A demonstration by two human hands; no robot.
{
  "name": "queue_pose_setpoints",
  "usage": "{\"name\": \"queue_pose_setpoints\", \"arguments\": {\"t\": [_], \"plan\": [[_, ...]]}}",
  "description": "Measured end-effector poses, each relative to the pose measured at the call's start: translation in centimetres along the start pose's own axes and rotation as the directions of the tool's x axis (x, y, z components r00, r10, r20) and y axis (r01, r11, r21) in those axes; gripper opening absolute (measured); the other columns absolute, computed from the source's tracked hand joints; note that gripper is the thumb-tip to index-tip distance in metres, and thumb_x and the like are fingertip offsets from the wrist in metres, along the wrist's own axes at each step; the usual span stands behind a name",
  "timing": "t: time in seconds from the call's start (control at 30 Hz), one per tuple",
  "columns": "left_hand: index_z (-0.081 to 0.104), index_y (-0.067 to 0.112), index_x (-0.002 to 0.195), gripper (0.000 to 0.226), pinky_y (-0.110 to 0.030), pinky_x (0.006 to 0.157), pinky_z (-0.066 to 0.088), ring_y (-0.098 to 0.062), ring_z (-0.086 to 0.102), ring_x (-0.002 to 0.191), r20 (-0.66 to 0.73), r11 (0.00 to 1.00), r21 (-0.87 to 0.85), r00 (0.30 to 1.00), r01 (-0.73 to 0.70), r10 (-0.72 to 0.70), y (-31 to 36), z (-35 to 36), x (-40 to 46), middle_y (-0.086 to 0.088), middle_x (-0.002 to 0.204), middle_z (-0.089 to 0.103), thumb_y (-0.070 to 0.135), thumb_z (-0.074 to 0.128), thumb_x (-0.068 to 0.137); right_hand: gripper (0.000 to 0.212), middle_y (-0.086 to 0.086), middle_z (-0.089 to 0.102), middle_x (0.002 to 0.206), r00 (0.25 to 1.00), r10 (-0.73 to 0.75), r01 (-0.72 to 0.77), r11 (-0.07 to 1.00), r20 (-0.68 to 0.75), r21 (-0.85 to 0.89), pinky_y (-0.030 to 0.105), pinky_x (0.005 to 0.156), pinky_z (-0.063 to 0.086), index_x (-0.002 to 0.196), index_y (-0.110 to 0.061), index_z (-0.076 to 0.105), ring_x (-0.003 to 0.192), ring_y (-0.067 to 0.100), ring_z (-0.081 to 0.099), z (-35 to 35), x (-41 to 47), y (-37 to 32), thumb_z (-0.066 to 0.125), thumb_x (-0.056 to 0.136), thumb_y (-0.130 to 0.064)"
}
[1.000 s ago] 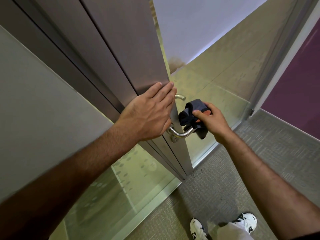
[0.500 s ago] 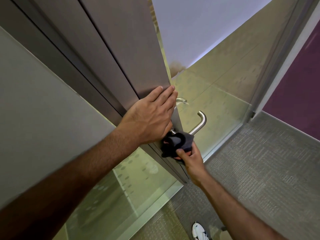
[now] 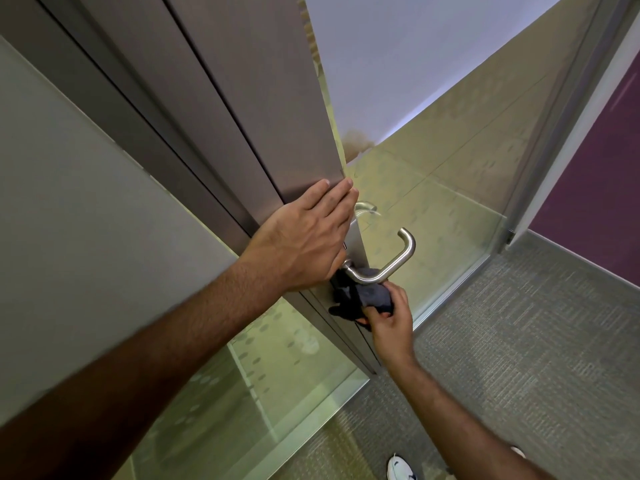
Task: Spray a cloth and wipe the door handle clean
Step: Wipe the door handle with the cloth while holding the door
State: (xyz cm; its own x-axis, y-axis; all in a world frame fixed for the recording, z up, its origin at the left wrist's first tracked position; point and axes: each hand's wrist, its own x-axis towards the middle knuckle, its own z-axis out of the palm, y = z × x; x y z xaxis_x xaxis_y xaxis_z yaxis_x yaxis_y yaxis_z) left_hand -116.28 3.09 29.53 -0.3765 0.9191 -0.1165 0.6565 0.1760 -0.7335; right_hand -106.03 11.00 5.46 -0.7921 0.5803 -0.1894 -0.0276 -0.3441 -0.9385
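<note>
A brushed-steel lever door handle point(image 3: 398, 259) juts from the edge of a grey door point(image 3: 249, 98). My left hand point(image 3: 304, 237) lies flat against the door just above the handle's base, fingers straight and together, holding nothing. My right hand point(image 3: 388, 318) grips a bunched dark cloth point(image 3: 360, 296) and presses it up against the underside of the handle near its base. A second handle point(image 3: 363, 206) on the door's other side peeks out behind my left fingertips.
Frosted glass panels point(image 3: 433, 188) stand to the right of the door and lower left. Grey carpet point(image 3: 519, 341) covers the floor. A metal frame point(image 3: 554, 133) and purple wall point(image 3: 595, 174) stand at right. My white shoe point(image 3: 400, 469) shows at the bottom.
My right hand took the cloth from the outer end of the handle down to its base and underside. The bare outer bend now shows. The left hand stayed on the door.
</note>
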Motion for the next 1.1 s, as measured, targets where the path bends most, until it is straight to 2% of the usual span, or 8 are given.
{"name": "queue_pose_setpoints", "arguments": {"t": [0.23,0.4,0.53,0.6,0.7,0.8,0.87,1.1], "plan": [[0.026,-0.003,0.157,0.073,-0.048,0.126,0.009,-0.032,0.018,0.156,-0.004,1.0,0.018,1.0,-0.011,0.011,0.1,0.4,-0.1,-0.019,0.167,0.023,0.042,0.007,0.103,0.061,-0.008,0.041,0.153,0.94,-0.249,0.326,0.856,0.233,-0.402,0.043,0.111,0.045,0.152,-0.022,0.039,0.144,0.013,0.038,2.5,-1.2,3.2,0.059,0.096,-0.01],[0.027,-0.002,0.157,0.073,-0.048,0.126,0.009,-0.032,0.017,0.156,0.002,1.0,0.022,1.0,-0.004,0.004,0.0,0.5,0.0,-0.019,0.167,0.022,0.043,0.009,0.103,0.062,0.001,0.05,0.151,0.928,-0.203,0.329,0.839,0.312,-0.433,0.045,0.106,0.05,0.149,-0.02,0.045,0.138,0.015,0.049,0.2,0.7,3.8,0.058,0.09,-0.005],[0.028,-0.002,0.157,0.073,-0.047,0.126,0.011,-0.031,0.019,0.156,-0.006,1.0,-0.003,1.0,0.013,-0.013,0.1,0.3,0.0,-0.018,0.166,0.025,0.044,0.012,0.103,0.051,0.013,0.06,0.134,0.993,-0.051,0.04,0.994,-0.108,-0.1,0.028,0.086,0.061,0.144,-0.013,0.047,0.117,0.022,0.066,-1.1,0.6,1.4,0.055,0.096,0.005],[0.028,-0.002,0.157,0.073,-0.047,0.126,0.011,-0.031,0.02,0.156,0.002,1.0,-0.013,1.0,0.012,-0.012,0.1,0.3,-0.1,-0.019,0.166,0.025,0.045,0.013,0.103,0.052,0.015,0.053,0.142,0.949,-0.102,0.104,0.995,-0.298,-0.007,0.039,0.091,0.06,0.144,-0.013,0.045,0.124,0.026,0.061,-2.4,0.5,-0.4,0.055,0.096,0.003],[0.033,-0.001,0.156,0.071,-0.047,0.125,0.012,-0.031,0.023,0.155,-0.008,1.0,-0.003,1.0,0.006,-0.006,0.1,0.4,0.0,-0.018,0.165,0.029,0.045,0.016,0.104,0.058,0.011,0.041,0.152,0.92,-0.323,0.309,0.946,-0.224,-0.096,0.035,0.098,0.056,0.149,-0.01,0.039,0.134,0.022,0.05,-3.2,0.5,-4.0,0.057,0.095,0.001],[0.03,-0.002,0.156,0.072,-0.048,0.125,0.011,-0.032,0.021,0.155,-0.003,1.0,-0.007,1.0,0.001,-0.001,0.1,0.4,-0.1,-0.019,0.166,0.026,0.044,0.015,0.104,0.052,0.01,0.053,0.141,0.784,-0.575,0.612,0.65,0.235,-0.451,0.026,0.108,0.046,0.142,-0.001,0.048,0.132,0.021,0.051,-2.2,1.6,-6.4,0.061,0.091,-0.004],[0.026,-0.004,0.157,0.072,-0.048,0.126,0.01,-0.032,0.019,0.156,-0.011,1.0,0.001,1.0,0.006,-0.006,0.0,0.3,-0.1,-0.02,0.166,0.023,0.043,0.014,0.104,0.049,0.011,0.063,0.134,0.704,-0.506,0.695,0.345,0.499,-0.631,0.034,0.113,0.039,0.135,-0.003,0.058,0.129,0.029,0.055,-0.7,2.6,-6.3,0.059,0.09,-0.024],[0.023,-0.003,0.158,0.072,-0.047,0.126,0.009,-0.032,0.017,0.156,-0.006,1.0,0.001,1.0,0.001,-0.001,0.0,0.2,-0.1,-0.019,0.167,0.021,0.044,0.012,0.104,0.056,0.009,0.068,0.129,0.663,-0.458,0.661,-0.011,0.591,-0.75,0.044,0.097,0.046,0.123,-0.009,0.068,0.113,0.032,0.061,0.7,2.8,-4.8,0.084,0.072,-0.026]]}}
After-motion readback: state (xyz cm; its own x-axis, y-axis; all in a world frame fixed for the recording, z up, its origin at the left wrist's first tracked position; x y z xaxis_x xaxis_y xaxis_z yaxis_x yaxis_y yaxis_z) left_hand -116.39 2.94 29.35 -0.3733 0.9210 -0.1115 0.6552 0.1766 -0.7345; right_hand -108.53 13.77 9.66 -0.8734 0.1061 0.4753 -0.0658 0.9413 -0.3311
